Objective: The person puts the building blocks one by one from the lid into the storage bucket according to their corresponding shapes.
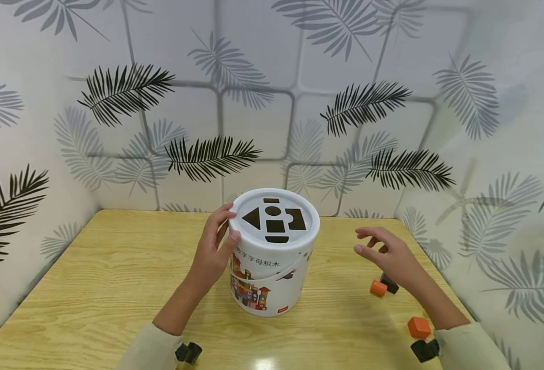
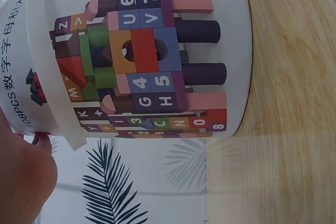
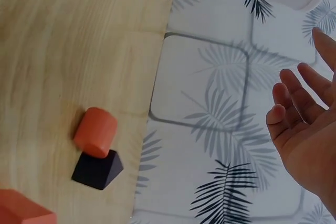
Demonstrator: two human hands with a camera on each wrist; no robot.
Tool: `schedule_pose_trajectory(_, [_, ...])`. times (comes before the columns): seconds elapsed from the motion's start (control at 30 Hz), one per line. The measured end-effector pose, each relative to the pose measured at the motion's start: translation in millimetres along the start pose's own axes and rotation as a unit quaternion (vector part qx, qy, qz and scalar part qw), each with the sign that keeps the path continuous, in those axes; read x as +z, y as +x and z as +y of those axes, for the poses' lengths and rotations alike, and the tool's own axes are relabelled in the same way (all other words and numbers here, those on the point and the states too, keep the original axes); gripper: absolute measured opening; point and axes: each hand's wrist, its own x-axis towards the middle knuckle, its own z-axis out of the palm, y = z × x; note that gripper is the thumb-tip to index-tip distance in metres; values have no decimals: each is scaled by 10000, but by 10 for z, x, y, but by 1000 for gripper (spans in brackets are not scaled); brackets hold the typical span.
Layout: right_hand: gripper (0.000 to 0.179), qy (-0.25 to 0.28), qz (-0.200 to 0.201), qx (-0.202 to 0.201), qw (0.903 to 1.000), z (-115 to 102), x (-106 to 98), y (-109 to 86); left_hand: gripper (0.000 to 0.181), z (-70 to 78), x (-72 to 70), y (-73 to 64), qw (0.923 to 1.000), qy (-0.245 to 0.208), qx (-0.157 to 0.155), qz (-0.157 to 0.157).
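1. The leaf-patterned wall (image 1: pixel 253 118) rose behind the bucket and on both sides of it.
2. The wooden table (image 1: pixel 128 267) lay beneath the bucket and spread out around it.
3. The white bucket (image 1: pixel 272 293) stood upright on the table, between the two hands. Its side carried dark writing and a printed picture of coloured blocks with letters and numbers, and a white strap handle (image 2: pixel 44 61) ran across that side.
4. The white lid (image 1: pixel 259 234) sat on top of the bucket, pierced by shaped holes, among them a triangle, a round one and a square.
5. Two pale sleeves (image 1: pixel 153 349) covered the person's forearms, one on each near side of the bucket.
6. The left hand (image 1: pixel 214 244) held the bucket by its upper left edge, the thumb on the near side of the rim and the fingers bent round farther back.
7. The right hand (image 1: pixel 392 254) hovered to the right of the bucket, well apart from it, fingers loosely bent, thumb and fingertips parted, with nothing in its hold.
8. An orange-red cube (image 1: pixel 418 327) lay to the right of the bucket and nearer the person.
9. A black block (image 3: pixel 97 170) with sloping sides lay to the right of the bucket.
10. An orange cylinder (image 1: pixel 378 288) lay right by that block, on the side towards the bucket; whether they touched, I cannot tell.
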Motion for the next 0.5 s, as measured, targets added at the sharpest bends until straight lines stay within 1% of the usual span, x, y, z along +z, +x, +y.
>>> schedule_pose_trajectory(0.1, [45, -109, 100, 143, 9998, 183, -1, -88, 40, 7, 4, -3, 10000, -3, -21, -12])
schedule_pose_trajectory(0.23, [46, -142, 106, 357, 9992, 362, -10, -188, 40, 15, 7, 1, 10000, -17, -15, -25])
schedule_pose_trajectory(0.5, [52, -141, -87, 827, 9964, 718, 71, -322, 39, -16, 0, -2, 10000, -22, -4, -8])
